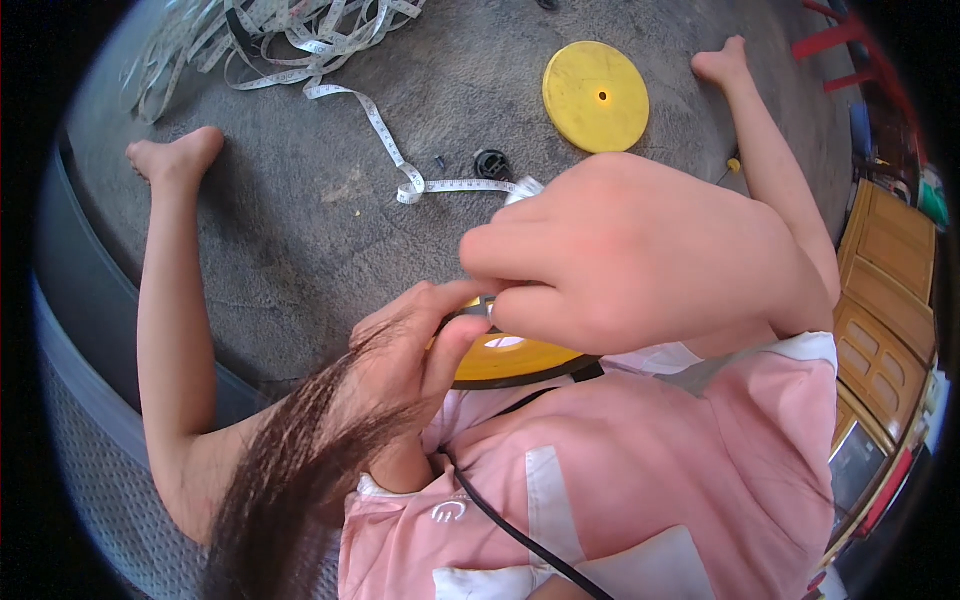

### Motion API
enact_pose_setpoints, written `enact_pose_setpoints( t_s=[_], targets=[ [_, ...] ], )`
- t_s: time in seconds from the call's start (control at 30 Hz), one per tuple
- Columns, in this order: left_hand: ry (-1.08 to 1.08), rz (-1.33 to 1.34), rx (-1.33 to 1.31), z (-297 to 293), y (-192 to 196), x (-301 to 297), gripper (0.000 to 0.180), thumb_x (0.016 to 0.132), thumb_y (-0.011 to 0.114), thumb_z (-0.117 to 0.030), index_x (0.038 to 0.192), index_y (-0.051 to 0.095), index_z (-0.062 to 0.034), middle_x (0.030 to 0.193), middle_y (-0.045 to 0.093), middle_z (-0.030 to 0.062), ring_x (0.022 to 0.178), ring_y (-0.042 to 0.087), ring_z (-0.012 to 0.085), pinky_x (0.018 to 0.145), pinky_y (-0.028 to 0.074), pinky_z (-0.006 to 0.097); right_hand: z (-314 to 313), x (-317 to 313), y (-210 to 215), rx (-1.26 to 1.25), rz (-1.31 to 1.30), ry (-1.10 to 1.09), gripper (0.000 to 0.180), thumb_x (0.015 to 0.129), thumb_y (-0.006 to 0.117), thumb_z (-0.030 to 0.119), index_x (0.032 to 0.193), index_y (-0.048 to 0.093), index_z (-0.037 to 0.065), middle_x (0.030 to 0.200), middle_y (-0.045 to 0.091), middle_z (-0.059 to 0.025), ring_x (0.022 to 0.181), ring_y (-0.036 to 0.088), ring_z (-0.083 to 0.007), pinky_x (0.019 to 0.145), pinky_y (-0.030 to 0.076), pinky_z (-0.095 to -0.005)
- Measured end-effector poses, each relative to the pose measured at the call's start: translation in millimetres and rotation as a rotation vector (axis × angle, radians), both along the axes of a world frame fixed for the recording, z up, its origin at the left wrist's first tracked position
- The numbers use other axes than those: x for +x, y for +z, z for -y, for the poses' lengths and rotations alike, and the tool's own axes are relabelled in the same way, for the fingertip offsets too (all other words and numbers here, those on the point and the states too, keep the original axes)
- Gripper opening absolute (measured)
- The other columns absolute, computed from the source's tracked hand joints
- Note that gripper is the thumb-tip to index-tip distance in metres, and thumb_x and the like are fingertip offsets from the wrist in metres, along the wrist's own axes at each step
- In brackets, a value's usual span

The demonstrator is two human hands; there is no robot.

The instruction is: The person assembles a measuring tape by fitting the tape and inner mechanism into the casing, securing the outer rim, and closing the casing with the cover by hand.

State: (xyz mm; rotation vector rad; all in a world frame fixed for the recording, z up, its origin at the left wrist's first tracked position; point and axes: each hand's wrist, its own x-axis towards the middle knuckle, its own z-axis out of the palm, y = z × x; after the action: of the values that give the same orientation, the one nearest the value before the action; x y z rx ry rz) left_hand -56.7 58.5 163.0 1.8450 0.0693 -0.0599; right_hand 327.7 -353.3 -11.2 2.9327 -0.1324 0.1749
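Note:
My right hand [640,260] bends over the middle of the view, back upward, with its thumb and fingers pinched together. Close against it, my left hand [405,345] is also pinched, its thumb and forefinger meeting the right fingertips. A small greyish piece shows between the fingertips; what it is I cannot make out. Under both hands a round yellow case [530,362] with a black rim rests by my lap, mostly covered. A white measuring tape [375,125] runs across the carpet and passes behind my right hand's fingers. Dark hair hangs over my left wrist.
A tangled heap of measuring tape [290,40] lies at the far left. On the grey carpet [300,230] are a yellow disc [597,97] with a centre hole, a black round part [491,164] and a small screw [439,161]. Wooden cabinets [880,300] stand at the right.

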Motion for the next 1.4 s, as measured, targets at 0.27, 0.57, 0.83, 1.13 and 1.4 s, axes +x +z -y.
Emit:
enact_pose_setpoints(
  t_s=[0.27, 0.57, 0.83, 1.13, 1.4],
  targets=[
    [0.063, 0.048, 0.005, 1.1, -6.0, -0.7, 0.012, 0.073, 0.047, -0.005, 0.075, 0.052, 0.0053, 0.06, 0.049, 0.0122, 0.052, 0.05, 0.0175, 0.049, 0.036, 0.023, 55.5, 52.3, -22.1, 0.494, -0.139, 0.053, 0.05, 0.076, 0.034, 0.028, 0.112, 0.027, -0.006, 0.11, 0.042, -0.0141, 0.102, 0.037, -0.0189, 0.087, 0.029, -0.0248],
    [0.153, 0.039, 0.082, -2.3, -9.7, -12.4, 0.01, 0.075, 0.048, -0.005, 0.071, 0.051, 0.0034, 0.059, 0.05, 0.0075, 0.051, 0.047, 0.0122, 0.049, 0.035, 0.021, -312.7, -247.8, 199.3, 0.832, -1.116, 1.628, 0.013, 0.062, 0.053, 0.003, 0.073, 0.047, 0.004, 0.063, 0.049, -0.005, 0.06, 0.051, -0.0206, 0.048, 0.04, -0.0298],
    [0.237, 0.027, 0.017, 6.8, -26.5, -12.1, 0.014, 0.079, 0.047, -0.009, 0.076, 0.053, 0.0038, 0.061, 0.052, 0.0052, 0.054, 0.045, 0.0088, 0.051, 0.034, 0.019, -296.2, -250.5, 177.0, 1.175, -1.243, 1.372, 0.016, 0.067, 0.051, 0.003, 0.083, 0.05, 0.004, 0.067, 0.054, -0.0051, 0.064, 0.053, -0.0209, 0.051, 0.04, -0.0287],
    [0.19, -0.056, 0.013, 0.6, -23.5, -13.8, 0.014, 0.078, 0.049, -0.015, 0.082, 0.054, -0.002, 0.068, 0.055, 0.0113, 0.061, 0.055, 0.0213, 0.056, 0.041, 0.026, -285.0, -267.8, 177.9, 1.206, -0.973, 1.372, 0.018, 0.062, 0.056, 0.01, 0.077, 0.05, 0.002, 0.07, 0.054, -0.0079, 0.064, 0.051, -0.0243, 0.054, 0.043, -0.0311],
    [0.214, -0.023, 0.031, 7.8, -29.3, -8.2, 0.013, 0.078, 0.049, -0.013, 0.083, 0.055, -0.0024, 0.069, 0.055, 0.0112, 0.061, 0.055, 0.0187, 0.056, 0.042, 0.026, -273.5, -298.7, 173.7, 1.016, -0.4, 1.299, 0.016, 0.056, 0.061, 0.008, 0.064, 0.049, 0.003, 0.074, 0.049, -0.0058, 0.057, 0.046, -0.0197, 0.047, 0.038, -0.0292]
  ],
)
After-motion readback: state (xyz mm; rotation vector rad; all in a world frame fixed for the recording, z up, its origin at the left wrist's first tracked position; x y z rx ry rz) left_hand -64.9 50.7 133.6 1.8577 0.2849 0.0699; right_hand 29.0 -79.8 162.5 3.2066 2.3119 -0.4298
